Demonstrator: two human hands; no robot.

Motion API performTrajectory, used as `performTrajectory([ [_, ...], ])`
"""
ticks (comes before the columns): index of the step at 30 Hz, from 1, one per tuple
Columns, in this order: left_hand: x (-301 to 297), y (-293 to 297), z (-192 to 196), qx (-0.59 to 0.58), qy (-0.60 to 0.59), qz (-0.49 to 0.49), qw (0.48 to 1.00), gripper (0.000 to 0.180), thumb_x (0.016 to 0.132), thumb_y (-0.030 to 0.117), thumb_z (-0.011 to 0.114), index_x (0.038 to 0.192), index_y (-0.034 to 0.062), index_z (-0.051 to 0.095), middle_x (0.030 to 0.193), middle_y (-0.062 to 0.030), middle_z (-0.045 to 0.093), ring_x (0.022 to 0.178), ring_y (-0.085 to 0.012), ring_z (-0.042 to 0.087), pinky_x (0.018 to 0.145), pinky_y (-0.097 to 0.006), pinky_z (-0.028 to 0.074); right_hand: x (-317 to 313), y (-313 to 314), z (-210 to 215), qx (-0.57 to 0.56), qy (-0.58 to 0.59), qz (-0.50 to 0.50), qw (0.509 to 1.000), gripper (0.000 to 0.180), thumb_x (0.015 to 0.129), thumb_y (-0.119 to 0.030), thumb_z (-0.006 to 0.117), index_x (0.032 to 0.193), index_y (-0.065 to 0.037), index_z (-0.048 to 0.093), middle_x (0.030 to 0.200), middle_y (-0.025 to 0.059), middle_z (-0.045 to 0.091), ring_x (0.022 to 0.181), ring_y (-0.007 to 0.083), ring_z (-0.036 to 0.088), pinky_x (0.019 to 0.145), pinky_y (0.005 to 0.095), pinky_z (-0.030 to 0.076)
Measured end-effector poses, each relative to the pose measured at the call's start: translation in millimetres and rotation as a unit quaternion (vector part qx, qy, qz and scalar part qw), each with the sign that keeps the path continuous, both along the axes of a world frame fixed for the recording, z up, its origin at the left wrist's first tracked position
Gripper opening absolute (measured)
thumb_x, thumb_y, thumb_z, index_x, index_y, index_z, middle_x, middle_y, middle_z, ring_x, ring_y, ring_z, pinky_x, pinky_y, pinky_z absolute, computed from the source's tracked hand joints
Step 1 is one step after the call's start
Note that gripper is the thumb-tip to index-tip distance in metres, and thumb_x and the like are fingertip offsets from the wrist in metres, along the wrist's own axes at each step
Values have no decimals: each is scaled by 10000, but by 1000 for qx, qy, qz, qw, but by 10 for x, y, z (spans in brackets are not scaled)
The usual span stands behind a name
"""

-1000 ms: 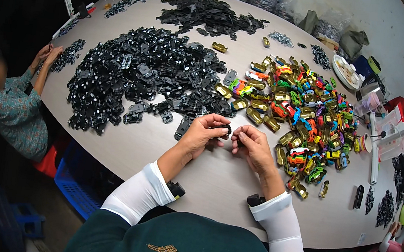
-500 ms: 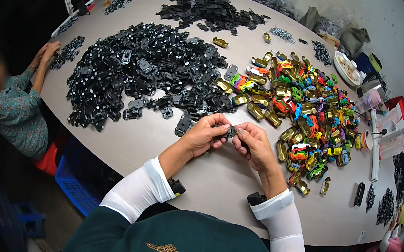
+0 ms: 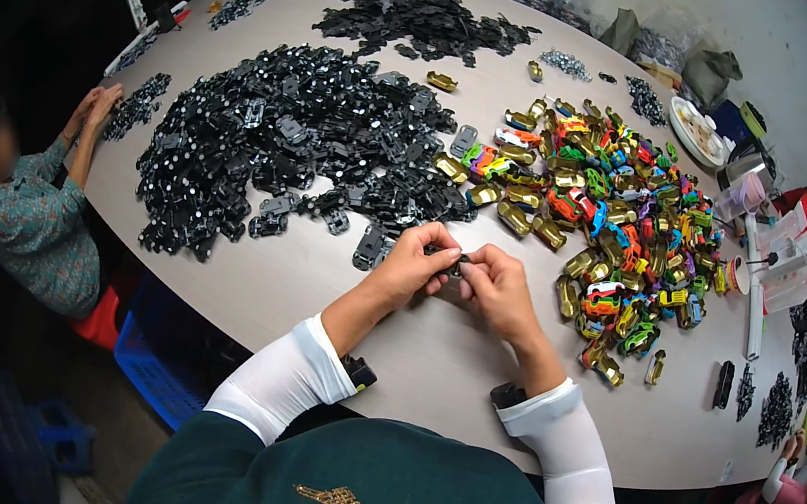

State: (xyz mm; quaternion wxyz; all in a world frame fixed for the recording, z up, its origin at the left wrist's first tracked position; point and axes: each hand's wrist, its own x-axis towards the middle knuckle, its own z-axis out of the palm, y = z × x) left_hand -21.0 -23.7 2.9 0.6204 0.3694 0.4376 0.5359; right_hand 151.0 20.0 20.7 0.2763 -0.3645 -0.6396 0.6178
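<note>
My left hand (image 3: 415, 267) and my right hand (image 3: 498, 289) meet just above the grey table (image 3: 319, 287), pinching a small dark toy-car part (image 3: 450, 259) between their fingertips. Most of the part is hidden by my fingers. Directly beyond my hands lies a large heap of black chassis pieces (image 3: 287, 137). To the right spreads a pile of gold and multicoloured toy-car bodies (image 3: 609, 217). A loose black chassis (image 3: 367, 246) lies just left of my left hand.
A second black heap (image 3: 417, 17) sits at the far edge of the table. A person in a patterned top (image 3: 34, 227) works at the left edge, hands on small dark parts (image 3: 135, 103). Containers and a plate (image 3: 695, 132) crowd the far right. A blue crate (image 3: 152, 372) stands under the table.
My hands have stayed in place with the small part between them; my fingers have shifted slightly around it. The view has tilted a little.
</note>
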Motion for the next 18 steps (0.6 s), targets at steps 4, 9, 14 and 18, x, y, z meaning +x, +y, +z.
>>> performTrajectory([
  [4,-2,23,-1,-9,-52,13,999,131,922,148,623,922,53,531,789,-25,560,608,-77,543,438,-180,413,60,42,77,-142,102,20,984,126,952,-160,572,949,-34,581,660,3,596,479,25,468,403,164,334],
  [9,15,27,-20,-6,-53,24,998,130,924,145,618,920,50,528,789,-23,556,608,-76,543,443,-184,417,52,44,69,-134,81,16,988,99,947,-141,575,957,-42,572,655,2,595,471,22,463,390,157,317],
  [14,46,5,-14,19,4,30,999,125,923,138,613,920,46,528,785,-19,551,613,-69,540,446,-181,417,20,34,-3,-99,38,13,994,70,939,-119,578,952,-52,565,644,-3,589,463,26,462,397,158,320],
  [18,58,-5,-2,20,-2,44,999,118,929,128,599,923,37,525,807,-24,551,613,-65,537,450,-185,421,30,32,95,-136,80,10,987,97,946,-102,556,1000,-24,577,657,-6,589,471,27,462,400,156,327],
])
